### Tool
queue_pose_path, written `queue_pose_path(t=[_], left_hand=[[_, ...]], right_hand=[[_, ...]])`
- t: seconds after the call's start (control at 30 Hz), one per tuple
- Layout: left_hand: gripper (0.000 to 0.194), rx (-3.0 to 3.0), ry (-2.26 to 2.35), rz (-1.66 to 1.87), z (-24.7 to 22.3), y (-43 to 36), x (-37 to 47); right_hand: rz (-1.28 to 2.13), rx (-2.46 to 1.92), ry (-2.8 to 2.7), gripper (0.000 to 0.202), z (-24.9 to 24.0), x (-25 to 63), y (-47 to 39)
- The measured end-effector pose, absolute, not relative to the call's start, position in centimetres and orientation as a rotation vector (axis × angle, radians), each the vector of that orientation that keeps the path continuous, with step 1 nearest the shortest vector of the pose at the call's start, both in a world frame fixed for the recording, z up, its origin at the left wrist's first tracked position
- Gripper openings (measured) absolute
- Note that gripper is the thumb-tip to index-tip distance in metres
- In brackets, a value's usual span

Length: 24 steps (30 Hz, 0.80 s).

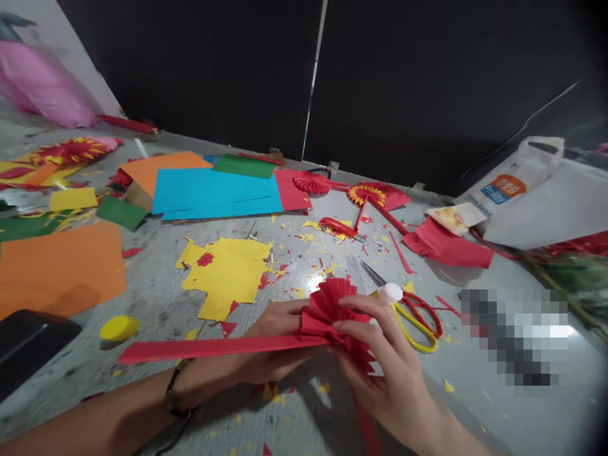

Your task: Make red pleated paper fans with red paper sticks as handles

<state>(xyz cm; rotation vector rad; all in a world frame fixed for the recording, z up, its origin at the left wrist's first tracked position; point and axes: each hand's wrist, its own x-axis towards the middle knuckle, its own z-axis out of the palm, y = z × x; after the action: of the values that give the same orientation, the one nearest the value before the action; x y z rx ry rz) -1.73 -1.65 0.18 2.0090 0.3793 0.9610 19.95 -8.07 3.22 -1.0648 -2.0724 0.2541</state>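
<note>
A red pleated paper rosette (327,303) is held between my two hands over the table's front middle. My left hand (256,367) is closed on its left side, with some fingers hidden behind the paper. A long red paper strip (213,347) runs left from the rosette across that hand. From the right, my right hand (394,370) pinches the folds near the centre. Just beyond its fingers is a white-ended glue stick (390,292), mostly hidden. Scissors (415,327) with red and yellow handles lie beside it, blades pointing away.
Yellow paper (232,272), blue paper (218,193) and orange paper (66,266) lie around, with scraps scattered between. A red cutter (337,228), finished rosettes (367,195), a yellow cap (118,328) and a black object (35,345) are nearby. A white bag (546,196) stands right, by a dark wall.
</note>
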Motion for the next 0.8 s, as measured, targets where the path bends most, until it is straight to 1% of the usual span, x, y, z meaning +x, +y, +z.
queue_pose_path(t=[0.23, 0.37, 0.4, 0.53, 0.67, 0.73, 0.77, 0.8], left_hand=[[0.019, 2.073, 0.391, 0.985, -0.5, -1.4, -2.1], [0.022, 1.919, 0.434, 0.953, -1.1, -1.4, -2.0], [0.023, 1.863, 0.442, 0.964, -1.3, -1.4, -1.9], [0.039, 1.792, 0.491, 0.996, -1.5, -1.4, -1.7], [0.021, 1.862, 0.556, 0.845, -0.1, -1.8, -1.8], [0.020, 1.814, 0.589, 0.796, 0.4, -1.9, -1.7], [0.021, 1.728, 0.635, 0.852, 0.5, -1.8, -1.7], [0.031, 1.639, 0.648, 0.886, 0.4, -1.5, -1.7]], right_hand=[[0.266, -1.033, -2.075, 0.025, 2.0, 19.7, -8.3], [0.258, -1.052, -2.044, 0.028, 1.6, 19.4, -8.1], [0.255, -1.052, -2.042, 0.028, 1.5, 19.4, -8.0], [0.270, -1.056, -2.041, 0.026, 1.6, 19.6, -7.8], [0.189, -1.120, -2.048, 0.022, 2.0, 20.1, -7.6], [0.113, -1.165, -2.100, 0.023, 2.3, 20.3, -7.4], [0.080, -1.178, -2.139, 0.023, 2.6, 20.4, -7.2], [0.050, -1.182, -2.181, 0.024, 2.9, 20.5, -7.1]])
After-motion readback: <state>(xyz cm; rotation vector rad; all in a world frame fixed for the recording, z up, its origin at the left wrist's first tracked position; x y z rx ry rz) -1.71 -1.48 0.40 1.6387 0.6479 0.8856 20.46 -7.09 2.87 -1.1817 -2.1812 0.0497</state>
